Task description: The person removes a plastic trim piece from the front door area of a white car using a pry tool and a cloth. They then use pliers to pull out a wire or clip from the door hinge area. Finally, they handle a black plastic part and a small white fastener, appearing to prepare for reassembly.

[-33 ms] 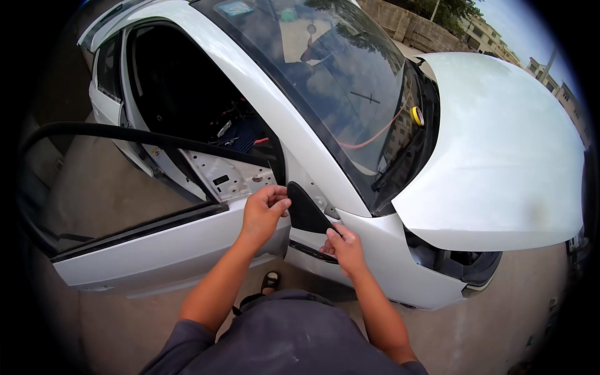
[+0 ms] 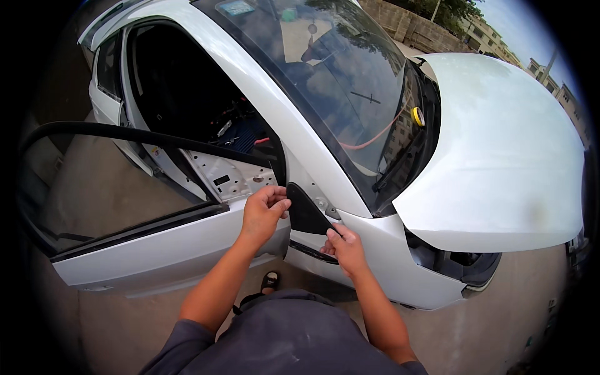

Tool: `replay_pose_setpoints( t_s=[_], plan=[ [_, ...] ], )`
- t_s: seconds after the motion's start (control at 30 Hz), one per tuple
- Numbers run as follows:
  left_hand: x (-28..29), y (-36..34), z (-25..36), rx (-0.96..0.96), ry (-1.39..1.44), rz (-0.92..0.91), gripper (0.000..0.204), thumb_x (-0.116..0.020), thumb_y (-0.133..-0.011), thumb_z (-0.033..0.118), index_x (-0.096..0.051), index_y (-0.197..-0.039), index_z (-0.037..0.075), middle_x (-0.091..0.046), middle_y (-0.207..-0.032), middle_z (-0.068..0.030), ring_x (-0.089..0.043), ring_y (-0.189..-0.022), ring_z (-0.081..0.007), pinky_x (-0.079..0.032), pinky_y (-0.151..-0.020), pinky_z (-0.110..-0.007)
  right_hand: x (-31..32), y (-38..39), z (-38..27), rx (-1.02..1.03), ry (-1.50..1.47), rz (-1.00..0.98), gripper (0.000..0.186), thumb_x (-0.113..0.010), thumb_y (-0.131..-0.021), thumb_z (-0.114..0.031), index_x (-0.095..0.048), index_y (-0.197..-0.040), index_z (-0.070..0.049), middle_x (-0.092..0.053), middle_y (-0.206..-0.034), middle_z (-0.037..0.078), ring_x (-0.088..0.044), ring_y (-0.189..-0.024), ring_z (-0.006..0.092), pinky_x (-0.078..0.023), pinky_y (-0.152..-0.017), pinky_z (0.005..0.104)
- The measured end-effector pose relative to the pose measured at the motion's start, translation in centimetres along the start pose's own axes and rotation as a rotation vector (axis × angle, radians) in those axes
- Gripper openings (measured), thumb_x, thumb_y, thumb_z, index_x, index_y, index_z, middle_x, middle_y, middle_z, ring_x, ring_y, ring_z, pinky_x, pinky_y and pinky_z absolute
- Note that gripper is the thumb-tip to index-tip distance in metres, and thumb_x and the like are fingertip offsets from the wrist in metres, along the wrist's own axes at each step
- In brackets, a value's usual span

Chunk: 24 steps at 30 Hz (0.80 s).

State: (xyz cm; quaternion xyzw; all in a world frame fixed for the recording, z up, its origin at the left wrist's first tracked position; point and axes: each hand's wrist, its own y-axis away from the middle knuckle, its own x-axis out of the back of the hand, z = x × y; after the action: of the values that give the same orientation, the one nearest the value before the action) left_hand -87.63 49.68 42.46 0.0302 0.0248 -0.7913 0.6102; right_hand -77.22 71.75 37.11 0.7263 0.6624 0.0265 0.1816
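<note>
A black triangular trim panel (image 2: 305, 211) is held between my two hands, in front of the gap between the white car door and the front fender (image 2: 369, 250). My left hand (image 2: 264, 215) pinches its upper left corner between thumb and fingers. At the panel's lower right corner, my right hand (image 2: 345, 250) grips with thumb and bent fingers. Just left of my left hand is the swung-out door (image 2: 156, 250), its bare metal end with holes (image 2: 231, 175) showing. A metal bracket (image 2: 324, 205) on the car body shows just past the panel's edge.
A yellow tape roll (image 2: 417, 117) lies at the base of the windshield (image 2: 337, 87), near a pink cord (image 2: 375, 139). The white hood (image 2: 500, 150) spreads to the right. Loose tools and a blue striped cloth (image 2: 240, 136) are inside the cabin. My sandalled foot (image 2: 270, 281) stands below the door.
</note>
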Motion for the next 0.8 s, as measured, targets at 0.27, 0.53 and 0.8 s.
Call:
replay_pose_setpoints(
  t_s=[0.27, 0.53, 0.8],
  plan=[
    [-0.9, 3.0, 2.2, -0.099, -0.042, -0.229, 0.050, -0.073, -0.089, 0.005, -0.055, -0.135, -0.002, -0.067, -0.113, -0.0123, -0.063, -0.105, -0.0161, -0.052, -0.088, -0.030, -1.8, 2.4, 2.8, -0.023, -0.809, -0.177, 0.021, -0.057, -0.104, -0.027, -0.061, -0.107, -0.007, -0.067, -0.089, 0.004, -0.067, -0.083, 0.0189, -0.052, -0.073, 0.0358],
    [-1.6, 6.7, 1.2, -0.077, -0.127, -0.334, 0.040, -0.075, -0.087, 0.005, -0.056, -0.121, -0.002, -0.064, -0.091, -0.0065, -0.064, -0.081, -0.0135, -0.054, -0.076, -0.030, -4.3, 4.3, 3.6, -0.051, -0.711, -0.330, 0.029, -0.057, -0.104, -0.029, -0.061, -0.122, -0.007, -0.063, -0.111, 0.000, -0.062, -0.095, 0.0141, -0.054, -0.086, 0.0388],
    [-0.5, 7.0, 4.6, -0.285, -0.520, -0.416, 0.043, -0.065, -0.082, -0.001, -0.058, -0.124, -0.002, -0.063, -0.100, -0.0120, -0.064, -0.089, -0.0213, -0.052, -0.080, -0.035, -3.5, 4.8, 1.7, 0.104, -0.204, -0.242, 0.038, -0.066, -0.099, -0.026, -0.059, -0.125, 0.000, -0.059, -0.096, 0.003, -0.059, -0.085, 0.0125, -0.056, -0.085, 0.0344]
  ],
)
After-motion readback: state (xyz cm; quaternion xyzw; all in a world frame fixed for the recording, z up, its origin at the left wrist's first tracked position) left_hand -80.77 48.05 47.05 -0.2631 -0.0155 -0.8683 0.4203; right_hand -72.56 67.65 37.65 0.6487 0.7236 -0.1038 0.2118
